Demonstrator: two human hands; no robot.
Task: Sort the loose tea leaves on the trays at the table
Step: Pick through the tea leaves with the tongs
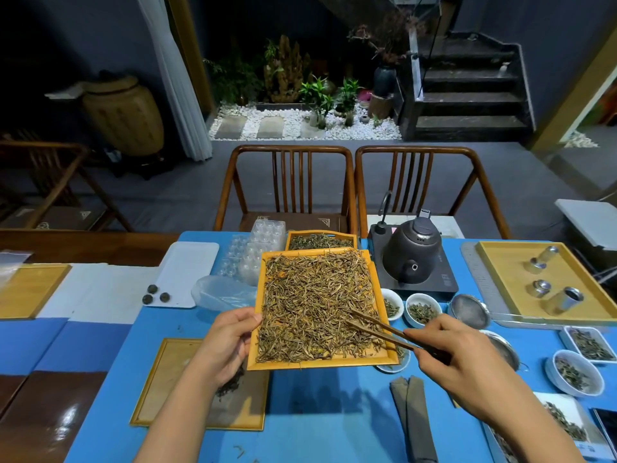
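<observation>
An orange tray [320, 363] covered with brown-gold loose tea leaves [314, 305] is held tilted above the blue table. My left hand [224, 345] grips its left edge, thumb on the rim. My right hand [465, 357] holds wooden tongs [377, 330] whose tips lie among the leaves at the tray's right side. A second orange tray [320, 236] of greener leaves sits behind it. A flat wooden tray [160, 382] with a small dark pile of leaves lies under my left wrist.
A dark kettle [412, 252] on its hob stands behind on the right. White bowls of green leaves [421, 310], a strainer [469, 310] and a tray with metal tins [547, 285] fill the right side. A plastic bag [222, 294] and a folded cloth [414, 419] lie nearby.
</observation>
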